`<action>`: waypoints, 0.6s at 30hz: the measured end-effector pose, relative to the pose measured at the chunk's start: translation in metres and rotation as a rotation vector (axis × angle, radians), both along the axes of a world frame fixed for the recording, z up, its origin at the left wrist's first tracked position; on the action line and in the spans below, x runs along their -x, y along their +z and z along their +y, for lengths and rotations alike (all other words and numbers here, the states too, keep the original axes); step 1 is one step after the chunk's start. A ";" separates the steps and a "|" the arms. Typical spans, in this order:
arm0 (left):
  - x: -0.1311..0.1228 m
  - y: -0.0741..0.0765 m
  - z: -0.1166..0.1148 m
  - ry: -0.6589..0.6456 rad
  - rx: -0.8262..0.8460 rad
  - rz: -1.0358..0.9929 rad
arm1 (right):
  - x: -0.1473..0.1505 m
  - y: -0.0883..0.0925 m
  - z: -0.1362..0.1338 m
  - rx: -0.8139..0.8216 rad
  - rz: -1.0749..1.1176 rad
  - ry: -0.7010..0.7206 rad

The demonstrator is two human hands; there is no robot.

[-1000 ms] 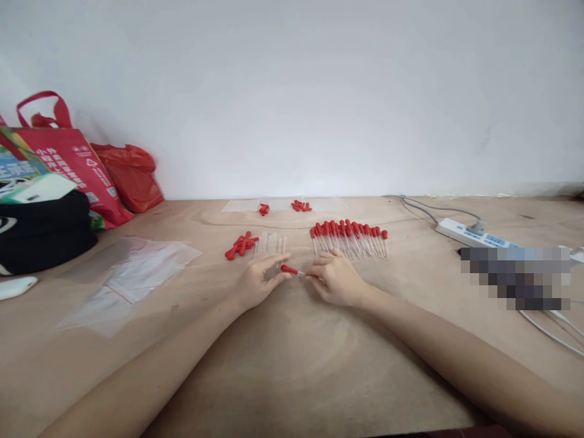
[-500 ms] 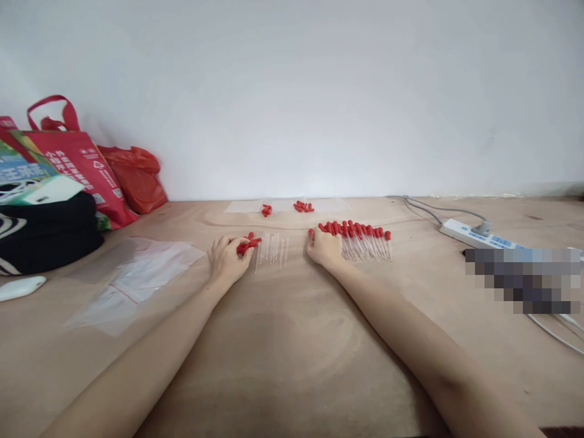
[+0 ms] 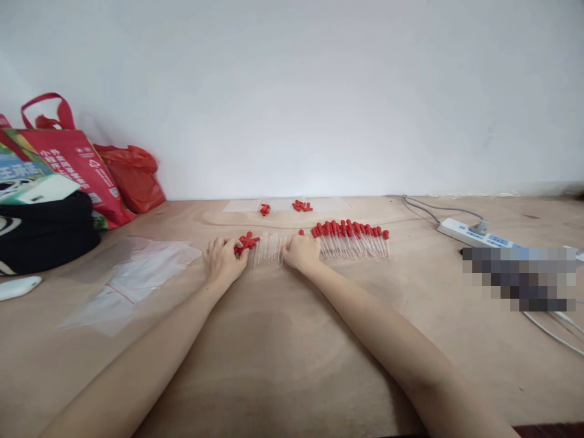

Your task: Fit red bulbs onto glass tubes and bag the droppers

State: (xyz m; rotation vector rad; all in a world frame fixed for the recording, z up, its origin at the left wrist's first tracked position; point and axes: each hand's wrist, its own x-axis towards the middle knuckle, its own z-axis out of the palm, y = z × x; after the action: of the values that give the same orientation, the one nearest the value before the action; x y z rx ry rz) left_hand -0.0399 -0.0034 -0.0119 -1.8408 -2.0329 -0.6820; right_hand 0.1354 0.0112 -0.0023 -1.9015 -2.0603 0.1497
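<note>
My left hand (image 3: 223, 261) rests at the left, its fingers bent round the near side of a small pile of red rubber dropper bulbs (image 3: 247, 241), with red showing between thumb and forefinger. Beside the pile lies a row of clear dropper tubes (image 3: 270, 246) without bulbs. My right hand (image 3: 303, 251) is closed at the right end of that row, its fingertips on a clear tube that is mostly hidden. Just behind its knuckles a single red bulb pokes out; I cannot tell what it is joined to. Farther right lie many red-bulbed droppers (image 3: 353, 236), side by side.
Clear plastic bags (image 3: 137, 280) lie left of my left arm. Two more small heaps of red bulbs (image 3: 302, 206) sit on clear plastic by the wall. A power strip (image 3: 472, 231) with cables is at right; shopping bags (image 3: 86, 170) and a black bag (image 3: 50, 234) are at left.
My right hand has moved left, from the end of the row of red-bulbed droppers to the clear tubes. My left hand has stayed by the pile of bulbs.
</note>
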 end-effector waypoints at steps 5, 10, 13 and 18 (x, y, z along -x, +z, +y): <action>-0.001 0.000 0.001 0.000 -0.111 -0.034 | 0.013 0.002 0.004 0.086 -0.013 0.009; -0.005 -0.001 -0.003 -0.143 -0.240 -0.074 | 0.020 0.000 0.007 0.105 -0.027 0.019; -0.008 -0.002 -0.008 -0.349 -0.256 -0.137 | 0.016 0.002 0.003 0.081 -0.028 0.018; -0.020 -0.002 -0.020 -0.623 -0.171 -0.152 | -0.022 -0.001 -0.010 -0.107 0.031 0.080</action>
State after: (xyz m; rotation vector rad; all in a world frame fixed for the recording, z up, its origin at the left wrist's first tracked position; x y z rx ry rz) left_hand -0.0204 -0.0233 -0.0134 -2.3814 -1.3987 -1.1420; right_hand 0.1571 0.0017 -0.0038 -1.7446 -2.0813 0.0858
